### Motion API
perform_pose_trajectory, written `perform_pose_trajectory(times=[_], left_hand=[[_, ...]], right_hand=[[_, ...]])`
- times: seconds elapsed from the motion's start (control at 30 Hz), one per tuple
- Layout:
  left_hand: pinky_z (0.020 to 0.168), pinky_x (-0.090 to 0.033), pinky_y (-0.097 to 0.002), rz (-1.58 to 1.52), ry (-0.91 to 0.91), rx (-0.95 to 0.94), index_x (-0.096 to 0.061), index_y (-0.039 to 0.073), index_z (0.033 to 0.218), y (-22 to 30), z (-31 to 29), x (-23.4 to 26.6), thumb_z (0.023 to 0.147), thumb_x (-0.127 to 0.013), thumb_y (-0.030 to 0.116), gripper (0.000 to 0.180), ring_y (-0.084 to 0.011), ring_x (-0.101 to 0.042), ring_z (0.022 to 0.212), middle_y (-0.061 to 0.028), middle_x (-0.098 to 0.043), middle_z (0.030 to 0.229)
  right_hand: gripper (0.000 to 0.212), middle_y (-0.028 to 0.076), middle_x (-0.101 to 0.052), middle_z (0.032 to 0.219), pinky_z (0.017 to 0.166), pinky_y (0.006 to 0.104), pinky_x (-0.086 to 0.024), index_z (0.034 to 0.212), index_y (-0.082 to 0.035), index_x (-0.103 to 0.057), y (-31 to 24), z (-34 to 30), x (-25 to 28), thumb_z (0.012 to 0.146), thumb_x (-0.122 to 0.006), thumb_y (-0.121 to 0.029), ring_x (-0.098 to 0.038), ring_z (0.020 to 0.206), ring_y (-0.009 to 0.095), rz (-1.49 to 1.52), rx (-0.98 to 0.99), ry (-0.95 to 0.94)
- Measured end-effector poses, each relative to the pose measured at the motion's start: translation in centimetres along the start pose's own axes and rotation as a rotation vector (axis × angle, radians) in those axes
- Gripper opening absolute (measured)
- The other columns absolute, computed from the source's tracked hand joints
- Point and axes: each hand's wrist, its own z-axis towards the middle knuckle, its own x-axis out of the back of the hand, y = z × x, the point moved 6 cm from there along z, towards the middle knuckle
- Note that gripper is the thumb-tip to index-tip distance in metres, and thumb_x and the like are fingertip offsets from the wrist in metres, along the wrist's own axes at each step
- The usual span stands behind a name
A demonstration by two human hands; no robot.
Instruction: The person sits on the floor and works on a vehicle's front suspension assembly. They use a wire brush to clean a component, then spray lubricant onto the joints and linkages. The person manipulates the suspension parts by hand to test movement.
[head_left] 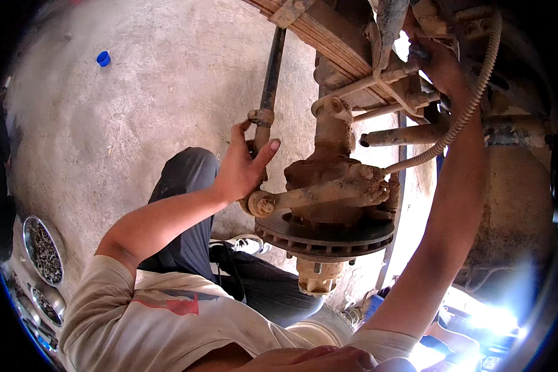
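Observation:
My left hand [240, 166] is wrapped round the lower part of a rusty tie rod [270, 80], its thumb on the near side and the fingers partly behind the rod. Below that hand, the rod's end joint [262, 203] meets the steering arm [319, 193] of a dirty wheel hub. A brake disc [325, 239] sits under the arm. My right arm reaches up to the far right, where my right hand [441, 67] is at the U-bolts [395, 75] beside the leaf spring [335, 40]. A dark part lies at its fingers, which are mostly hidden.
A ribbed hose [471, 115] curves past my right forearm. Behind it runs a rusty tube [409, 134]. A blue cap [103, 59] lies on the concrete floor [149, 80]. Metal bowls of small parts [42, 251] stand at the lower left. Bright light glares at the lower right.

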Motion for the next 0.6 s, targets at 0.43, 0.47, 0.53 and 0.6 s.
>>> perform_pose_trajectory(times=[0.43,0.47,0.53,0.6], left_hand=[[0.051,-0.045,-0.0322,-0.049,0.061,-0.103,-0.019,-0.006,0.136,-0.7,0.3,-0.1,0.092,-0.062,0.039,0.076,-0.0152,-0.056,0.056,-0.0118,-0.058,0.078],[0.051,-0.045,-0.0321,-0.055,0.062,-0.071,-0.019,-0.006,0.136,-0.8,0.3,0.0,0.092,-0.062,0.039,0.076,-0.0153,-0.056,0.055,-0.0118,-0.058,0.077],[0.050,-0.045,-0.0321,-0.069,0.038,-0.024,-0.019,-0.006,0.136,-0.2,0.2,0.1,0.092,-0.062,0.040,0.077,-0.0153,-0.056,0.054,-0.0116,-0.058,0.077],[0.049,-0.045,-0.0319,-0.069,0.030,-0.060,-0.019,-0.005,0.136,-0.2,0.1,-0.2,0.092,-0.062,0.040,0.077,-0.0154,-0.055,0.054,-0.0113,-0.058,0.077]], right_hand=[[0.045,0.016,-0.063,0.120,0.094,0.0346,-0.048,0.130,-0.002,-0.053,-2.1,-0.3,1.1,0.086,-0.063,-0.003,-0.061,0.108,0.023,-0.021,0.115,-0.085],[0.045,0.016,-0.063,0.120,0.094,0.0348,-0.048,0.130,-0.001,-0.053,-2.6,0.0,1.1,0.086,-0.063,-0.004,-0.061,0.108,0.023,-0.065,0.109,-0.066],[0.045,0.016,-0.063,0.120,0.094,0.0353,-0.048,0.130,-0.001,-0.052,-2.2,-0.3,1.6,0.086,-0.063,-0.005,-0.061,0.108,0.024,-0.140,0.040,-0.059],[0.046,0.017,-0.062,0.122,0.094,0.0358,-0.048,0.130,-0.001,-0.052,-1.0,0.2,1.1,0.086,-0.064,-0.006,-0.061,0.109,0.025,-0.186,-0.064,-0.095]])
